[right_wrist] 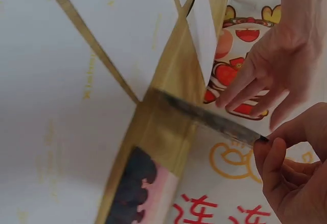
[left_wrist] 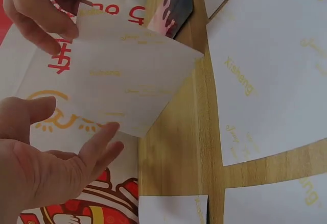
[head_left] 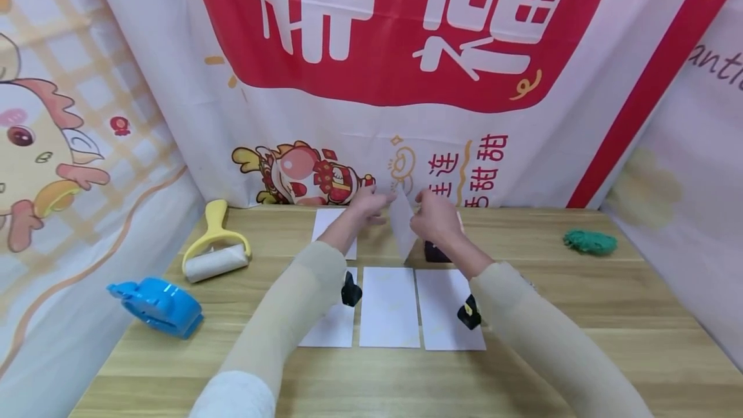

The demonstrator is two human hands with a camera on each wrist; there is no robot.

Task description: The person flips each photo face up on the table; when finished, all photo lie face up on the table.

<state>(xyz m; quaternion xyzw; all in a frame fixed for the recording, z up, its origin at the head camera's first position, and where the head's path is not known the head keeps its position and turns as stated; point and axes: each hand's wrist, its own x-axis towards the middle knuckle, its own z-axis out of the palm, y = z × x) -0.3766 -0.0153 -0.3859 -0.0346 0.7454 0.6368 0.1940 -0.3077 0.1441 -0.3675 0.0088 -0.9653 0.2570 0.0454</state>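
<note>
A sheet of printed paper point(head_left: 402, 224) stands raised from the table, its white back with pale yellow lettering showing in the left wrist view. My right hand point(head_left: 436, 215) pinches its corner between thumb and fingers. On the other side, my left hand point(head_left: 367, 204) has its fingers spread close to the sheet; whether they touch it I cannot tell. Beside the right hand lies a dark and pink picture sheet point(right_wrist: 137, 188), face up. White sheets point(head_left: 389, 308) lie face down in a front row of three, and another white sheet point(head_left: 326, 221) is at the back left.
On the left are a yellow-handled lint roller point(head_left: 216, 263) and a blue plastic mold-like object point(head_left: 159, 307). A green bundle point(head_left: 589, 242) lies at the right. Printed cloth point(head_left: 371, 95) hangs behind the wooden table point(head_left: 377, 382).
</note>
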